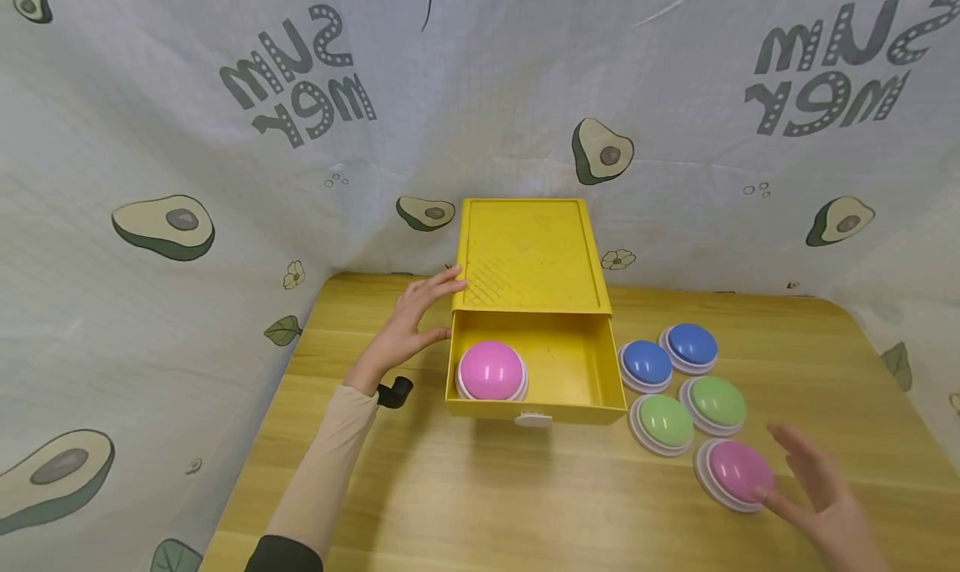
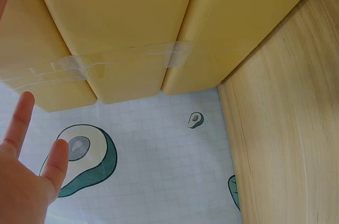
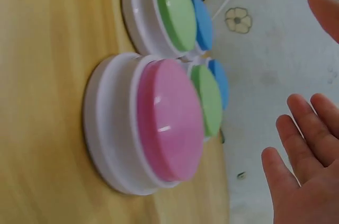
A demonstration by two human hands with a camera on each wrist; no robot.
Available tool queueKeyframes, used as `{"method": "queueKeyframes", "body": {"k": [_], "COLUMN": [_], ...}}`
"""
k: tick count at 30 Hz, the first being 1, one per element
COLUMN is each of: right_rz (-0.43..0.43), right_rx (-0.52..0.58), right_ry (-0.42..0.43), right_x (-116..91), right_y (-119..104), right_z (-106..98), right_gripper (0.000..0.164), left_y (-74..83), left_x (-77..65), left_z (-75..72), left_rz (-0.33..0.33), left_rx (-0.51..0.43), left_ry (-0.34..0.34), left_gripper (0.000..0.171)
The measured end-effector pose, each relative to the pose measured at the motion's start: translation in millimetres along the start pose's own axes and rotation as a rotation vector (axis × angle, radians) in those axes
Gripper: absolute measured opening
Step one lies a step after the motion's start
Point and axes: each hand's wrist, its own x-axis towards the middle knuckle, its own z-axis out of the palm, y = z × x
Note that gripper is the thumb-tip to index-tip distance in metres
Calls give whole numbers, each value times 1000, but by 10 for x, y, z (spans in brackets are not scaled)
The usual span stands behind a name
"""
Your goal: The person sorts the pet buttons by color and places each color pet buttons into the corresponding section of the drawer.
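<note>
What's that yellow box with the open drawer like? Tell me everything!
The yellow box looks like hard plastic, with a flat, rimmed top. Its drawer is pulled open toward the person, with a white handle in front. A white-rimmed pink dome sits inside, on the left. The box stands on the wood-look table near the patterned cloth. The left hand touches its left side. The left wrist view shows its side in three sections, with clear tape across.

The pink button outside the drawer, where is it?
In the head view, the pink button sits at lower right on the wooden table, just below the green buttons, by the right hand.
</note>
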Motion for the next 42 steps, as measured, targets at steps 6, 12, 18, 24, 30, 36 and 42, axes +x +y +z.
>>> {"method": "queueKeyframes", "body": {"k": [6,12,18,24,30,36,42], "right_rz": [-64,-45,-37,36,116,246,270], "right_rx": [16,20,38,-80,-147,-188,-228], "right_ry": [6,16,30,33,47,28,31], "right_x": [-14,-63,-107,-150,-156,-155,-149], "right_y": [180,322,444,512,481,451,466], "right_z": [25,50,81,131,194,213,232], "right_gripper": [88,92,92,89,85,85,87], "left_y": [9,19,30,29,22,25,19], "left_x": [-5,2,5,0,2,6,2], "left_z": [6,6,4,6,5,1,0], "left_rz": [4,-5,-11,-14,-10,-9,-8], "left_rx": [-3,-5,-4,-11,-8,-9,-6], "left_ry": [11,2,1,0,2,2,12], "left_gripper": [70,71,70,69,68,70,72]}}
